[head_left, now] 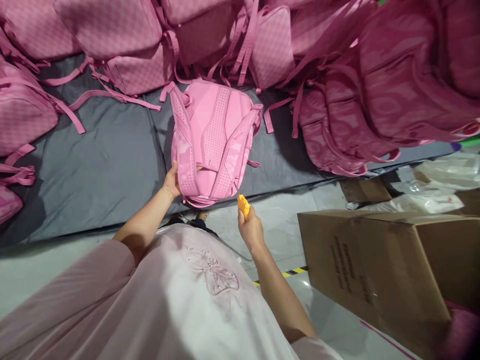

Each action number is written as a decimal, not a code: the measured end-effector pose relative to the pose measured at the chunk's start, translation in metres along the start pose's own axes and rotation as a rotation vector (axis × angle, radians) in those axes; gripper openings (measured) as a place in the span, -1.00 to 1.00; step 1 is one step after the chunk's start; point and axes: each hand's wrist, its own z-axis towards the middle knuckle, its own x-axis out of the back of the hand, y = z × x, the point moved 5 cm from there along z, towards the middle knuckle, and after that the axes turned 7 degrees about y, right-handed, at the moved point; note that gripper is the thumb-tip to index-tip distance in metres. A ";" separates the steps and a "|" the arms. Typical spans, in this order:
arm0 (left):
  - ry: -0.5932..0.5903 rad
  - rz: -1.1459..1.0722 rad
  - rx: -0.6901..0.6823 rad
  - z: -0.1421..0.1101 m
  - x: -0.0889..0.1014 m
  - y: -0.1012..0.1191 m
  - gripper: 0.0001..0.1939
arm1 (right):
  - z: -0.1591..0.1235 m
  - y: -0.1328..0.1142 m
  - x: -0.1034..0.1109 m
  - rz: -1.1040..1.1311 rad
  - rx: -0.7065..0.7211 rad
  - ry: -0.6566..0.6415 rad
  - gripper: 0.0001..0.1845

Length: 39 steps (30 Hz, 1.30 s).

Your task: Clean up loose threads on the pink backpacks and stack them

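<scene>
A pink backpack [214,115] lies in front of me with its padded back panel and shoulder straps facing up. My left hand [173,181] grips its lower left side; some of the fingers are hidden by the bag. Close to the lower right corner, my right hand [250,227] is closed around a yellow-handled tool [243,206]. A thin dark tip sticks out of the tool toward the bag's right strap. Whether that tip touches the bag I cannot tell.
The backpack lies on a table covered in dark grey cloth [112,165]. Pink checkered backpacks [108,25] crowd the far side and left. Darker pink patterned backpacks [397,85] stand at right. A cardboard box [360,260] and plastic bags [431,202] are at lower right.
</scene>
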 end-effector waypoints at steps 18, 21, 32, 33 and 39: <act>0.350 1.248 -0.670 -0.066 -0.021 0.013 -0.18 | -0.052 -0.029 -0.061 0.008 0.160 -0.281 -0.79; -0.122 1.893 -0.788 -0.054 -0.040 -0.041 -0.11 | -0.045 -0.032 -0.062 0.011 0.134 -0.286 -0.75; 0.025 1.556 -0.635 0.001 -0.085 -0.038 -0.11 | -0.060 -0.012 -0.050 0.125 0.022 -0.159 -0.67; 0.083 1.355 -0.640 0.000 -0.097 -0.028 -0.15 | -0.062 -0.010 -0.043 0.151 0.012 -0.098 -0.64; 0.337 0.504 -0.669 -0.025 -0.103 -0.021 -0.67 | -0.068 -0.017 0.001 0.361 0.138 0.194 -0.51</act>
